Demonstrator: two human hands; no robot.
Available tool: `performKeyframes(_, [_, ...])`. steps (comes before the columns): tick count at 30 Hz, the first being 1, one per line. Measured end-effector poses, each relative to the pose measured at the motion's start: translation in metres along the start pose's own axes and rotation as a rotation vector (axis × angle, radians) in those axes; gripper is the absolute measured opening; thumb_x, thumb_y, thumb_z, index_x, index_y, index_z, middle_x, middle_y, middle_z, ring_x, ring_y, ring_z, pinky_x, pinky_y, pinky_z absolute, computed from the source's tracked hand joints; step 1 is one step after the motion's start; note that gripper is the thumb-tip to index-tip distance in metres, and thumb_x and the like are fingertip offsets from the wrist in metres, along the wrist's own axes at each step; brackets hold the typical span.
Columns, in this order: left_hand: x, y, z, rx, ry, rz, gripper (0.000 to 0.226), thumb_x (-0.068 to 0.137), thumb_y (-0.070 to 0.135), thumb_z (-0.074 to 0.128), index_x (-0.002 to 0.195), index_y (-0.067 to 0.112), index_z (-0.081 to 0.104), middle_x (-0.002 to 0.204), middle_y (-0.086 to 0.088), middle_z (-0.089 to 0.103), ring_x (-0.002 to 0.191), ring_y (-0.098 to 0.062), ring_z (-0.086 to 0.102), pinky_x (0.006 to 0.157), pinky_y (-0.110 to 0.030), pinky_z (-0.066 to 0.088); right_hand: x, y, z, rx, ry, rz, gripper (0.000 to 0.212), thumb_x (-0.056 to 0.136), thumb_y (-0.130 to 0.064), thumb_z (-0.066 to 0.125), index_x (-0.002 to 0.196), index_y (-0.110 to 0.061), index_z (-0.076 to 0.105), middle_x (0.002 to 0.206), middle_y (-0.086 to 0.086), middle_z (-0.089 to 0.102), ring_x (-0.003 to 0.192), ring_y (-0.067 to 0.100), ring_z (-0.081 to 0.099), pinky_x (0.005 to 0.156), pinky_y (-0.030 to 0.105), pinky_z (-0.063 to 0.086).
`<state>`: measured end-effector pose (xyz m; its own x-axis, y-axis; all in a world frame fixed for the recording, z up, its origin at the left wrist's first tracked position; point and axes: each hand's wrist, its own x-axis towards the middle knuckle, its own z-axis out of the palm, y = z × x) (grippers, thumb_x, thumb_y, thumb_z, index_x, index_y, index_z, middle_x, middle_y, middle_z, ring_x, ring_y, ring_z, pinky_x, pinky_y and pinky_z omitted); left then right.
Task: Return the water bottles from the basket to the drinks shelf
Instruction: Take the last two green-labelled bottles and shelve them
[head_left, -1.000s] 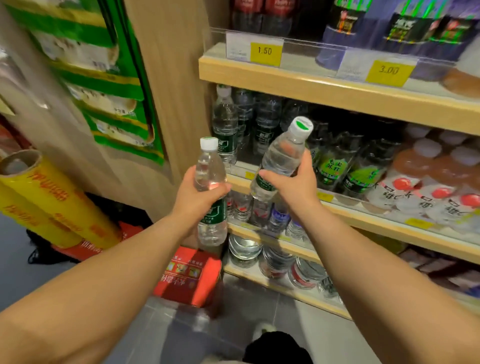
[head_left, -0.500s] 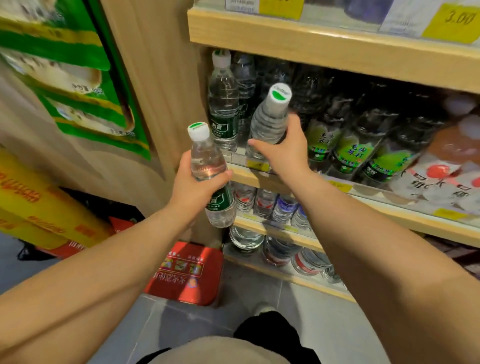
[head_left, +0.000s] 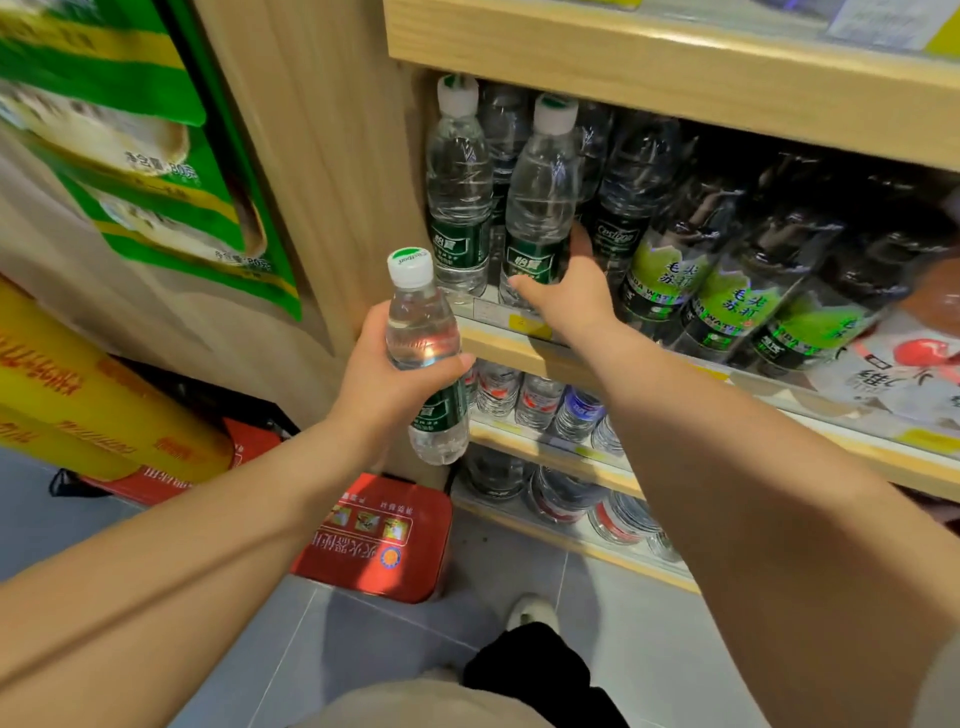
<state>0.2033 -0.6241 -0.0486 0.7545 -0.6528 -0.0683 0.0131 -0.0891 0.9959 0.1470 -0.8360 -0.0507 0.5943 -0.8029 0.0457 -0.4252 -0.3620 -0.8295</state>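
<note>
Two water bottles in play, one per hand. In the left hand (head_left: 395, 382), fingers and thumb curled round its middle: a small bottle (head_left: 423, 338), held in the air just in front of the drinks shelf (head_left: 519, 356), long axis near vertical, white-and-green cap up and tipped slightly left. In the right hand (head_left: 569, 299), fingers wrapped round the green label low down: a taller bottle (head_left: 540, 192), upright, cap up, base at the shelf's front lip, just beside a matching bottle (head_left: 458, 192) at the left end. Further right on that shelf: dark soda bottles (head_left: 727, 291) with light green labels. On the shelf below: a row of small water bottles (head_left: 519, 397). On the floor: a red box (head_left: 384, 540).
</note>
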Motion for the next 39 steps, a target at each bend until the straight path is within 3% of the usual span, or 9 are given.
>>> performKeyframes(2, [-0.002,0.001,-0.002,-0.012,-0.018,0.000,0.072,0.064,0.018,0.083,0.127,0.017,0.048,0.112,-0.006,0.066,0.099,-0.016,0.067,0.079,-0.024,0.053,-0.002,0.005,0.002,0.000,0.014,-0.002,0.089,0.073,-0.033,0.078,0.144,-0.022,0.025,0.119,0.005,0.062,0.101,0.024,0.058,0.074,0.027,0.040])
performKeyframes(9, [-0.003,0.005,0.000,-0.025,-0.029,-0.020,0.071,0.063,0.018,0.082,0.126,0.019,0.047,0.114,-0.009,0.065,0.103,-0.020,0.066,0.086,-0.033,0.054,-0.005,-0.001,0.010,0.013,-0.001,-0.004,0.081,0.070,-0.035,0.080,0.137,-0.021,0.035,0.121,0.003,0.060,0.104,0.020,0.056,0.078,0.026,0.040])
performKeyframes(12, [-0.003,0.006,0.000,-0.012,-0.029,-0.018,0.071,0.064,0.020,0.081,0.126,0.020,0.046,0.113,-0.007,0.065,0.101,-0.017,0.066,0.083,-0.028,0.054,-0.006,-0.004,0.011,0.025,-0.006,0.005,0.077,0.072,-0.035,0.078,0.135,-0.020,0.036,0.119,0.002,0.060,0.097,0.015,0.053,0.079,0.029,0.042])
performKeyframes(16, [-0.002,0.011,0.004,-0.035,-0.047,0.000,0.068,0.069,0.013,0.083,0.126,0.016,0.046,0.112,-0.009,0.064,0.101,-0.018,0.067,0.083,-0.028,0.055,-0.017,-0.001,0.003,-0.019,-0.023,0.052,0.067,0.075,-0.038,0.076,0.127,-0.013,0.041,0.117,0.005,0.058,0.108,0.024,0.056,0.083,0.034,0.046])
performKeyframes(20, [0.002,0.031,0.021,0.037,-0.042,0.087,0.063,0.071,0.021,0.084,0.125,0.024,0.050,0.109,0.008,0.067,0.095,-0.002,0.066,0.074,-0.014,0.052,-0.048,0.011,-0.022,-0.063,0.019,0.022,0.062,0.080,-0.033,0.071,0.132,-0.013,0.043,0.129,0.007,0.055,0.118,0.021,0.052,0.095,0.033,0.043])
performKeyframes(27, [0.013,0.075,0.065,0.267,-0.027,0.382,0.073,0.065,0.046,0.084,0.128,0.025,0.051,0.123,0.006,0.050,0.123,-0.011,0.044,0.101,-0.027,0.039,-0.085,0.029,-0.075,-0.127,0.112,0.100,0.040,0.083,-0.029,0.066,0.120,-0.017,0.055,0.119,0.002,0.061,0.107,0.020,0.057,0.088,0.029,0.044])
performKeyframes(32, [0.028,0.083,0.097,0.326,0.003,0.459,0.078,0.067,0.044,0.084,0.131,0.016,0.049,0.126,-0.005,0.050,0.115,-0.012,0.047,0.096,-0.024,0.039,-0.090,0.037,-0.091,-0.100,0.149,0.109,0.038,0.083,-0.031,0.067,0.117,-0.018,0.058,0.117,0.001,0.062,0.107,0.018,0.057,0.091,0.032,0.046])
performKeyframes(37, [0.042,0.069,0.119,0.417,0.033,0.435,0.071,0.066,0.044,0.084,0.123,0.016,0.052,0.122,-0.003,0.053,0.097,0.004,0.039,0.078,-0.001,0.029,-0.090,0.054,-0.096,-0.041,0.155,0.133,0.034,0.085,-0.030,0.065,0.115,-0.015,0.059,0.101,-0.001,0.060,0.100,0.019,0.058,0.088,0.034,0.048])
performKeyframes(39, [0.047,0.065,0.125,0.433,0.060,0.420,0.072,0.065,0.046,0.084,0.120,0.017,0.049,0.118,0.001,0.055,0.098,0.000,0.046,0.077,-0.004,0.034,-0.090,0.060,-0.095,-0.010,0.143,0.158,0.031,0.085,-0.030,0.064,0.113,-0.016,0.059,0.095,-0.004,0.057,0.095,0.019,0.059,0.087,0.036,0.049])
